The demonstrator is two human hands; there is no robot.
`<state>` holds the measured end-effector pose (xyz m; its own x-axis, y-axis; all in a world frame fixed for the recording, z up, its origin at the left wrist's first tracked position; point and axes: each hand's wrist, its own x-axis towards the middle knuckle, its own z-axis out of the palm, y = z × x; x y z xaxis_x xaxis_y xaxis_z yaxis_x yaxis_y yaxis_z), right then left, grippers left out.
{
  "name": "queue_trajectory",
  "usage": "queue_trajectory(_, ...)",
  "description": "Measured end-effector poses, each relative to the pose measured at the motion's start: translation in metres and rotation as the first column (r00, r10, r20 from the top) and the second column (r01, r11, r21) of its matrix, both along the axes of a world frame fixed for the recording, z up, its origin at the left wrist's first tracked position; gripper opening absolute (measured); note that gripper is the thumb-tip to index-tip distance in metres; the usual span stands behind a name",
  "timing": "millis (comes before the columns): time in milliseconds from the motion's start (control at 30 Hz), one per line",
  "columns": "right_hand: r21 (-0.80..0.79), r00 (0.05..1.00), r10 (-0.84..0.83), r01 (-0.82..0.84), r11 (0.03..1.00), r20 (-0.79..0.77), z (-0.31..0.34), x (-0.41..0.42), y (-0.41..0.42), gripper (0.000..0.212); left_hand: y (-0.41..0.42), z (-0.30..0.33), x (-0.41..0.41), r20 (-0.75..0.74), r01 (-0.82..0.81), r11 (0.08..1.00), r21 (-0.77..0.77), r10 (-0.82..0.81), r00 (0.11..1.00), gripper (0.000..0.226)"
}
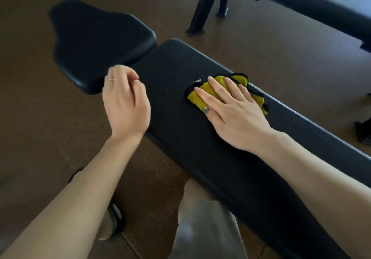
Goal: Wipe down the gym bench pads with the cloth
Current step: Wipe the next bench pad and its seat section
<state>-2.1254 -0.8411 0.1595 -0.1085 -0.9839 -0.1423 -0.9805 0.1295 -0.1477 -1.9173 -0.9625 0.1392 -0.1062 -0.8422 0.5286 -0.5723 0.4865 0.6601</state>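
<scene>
Head view: right hand (pixel 232 114) presses the cloth (pixel 208 90) flat-fingered on the bench (pixel 200 148); left hand (pixel 125 102) hangs loose, empty. Sweep toward those crumbs (pixel 170 89).

Yellow cloth (pixel 200 98) with black edging, bunched flat on the long black back pad (pixel 200 138), pale specks on the pad just left of it, shorter black seat pad (pixel 96 44) beyond a narrow gap, tilted slightly

Yellow cloth (pixel 200 100) soft and fluffy with black stitched edging, long bench pad (pixel 200 148) matt black vinyl with fine grain, seat pad (pixel 96 44) smoother with slight sheen, floor (pixel 281 44) brown, speckled, matt
</scene>
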Motion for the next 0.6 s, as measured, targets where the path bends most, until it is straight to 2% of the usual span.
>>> queue_trajectory(100,-0.031,1.000,0.031,-0.031,0.999,-0.004,-0.004,0.008,-0.058,0.053,-0.027,-0.010,0.009,0.028,-0.114,0.987,0.111,0.112,0.993,0.017)
queue_trajectory(233,-0.025,0.999,0.041,-0.041,0.999,-0.007,-0.005,0.026,-0.133,0.052,-0.033,-0.020,0.010,0.069,-0.109,0.988,0.109,0.102,0.992,0.018)
queue_trajectory(333,-0.005,0.999,0.037,-0.037,0.999,0.002,-0.003,0.040,-0.157,0.053,-0.035,-0.019,0.011,0.081,-0.123,0.986,0.110,0.114,0.990,0.015)
queue_trajectory(433,-0.012,0.996,0.090,-0.089,0.996,0.020,-0.001,0.048,-0.135,0.053,-0.033,-0.018,0.011,0.086,-0.123,0.987,0.104,0.114,0.990,0.014)
queue_trajectory(600,-0.049,0.987,0.158,-0.156,0.987,0.027,-0.001,0.078,-0.009,0.053,-0.034,-0.020,0.013,0.052,-0.108,0.989,0.102,0.103,0.993,0.014)
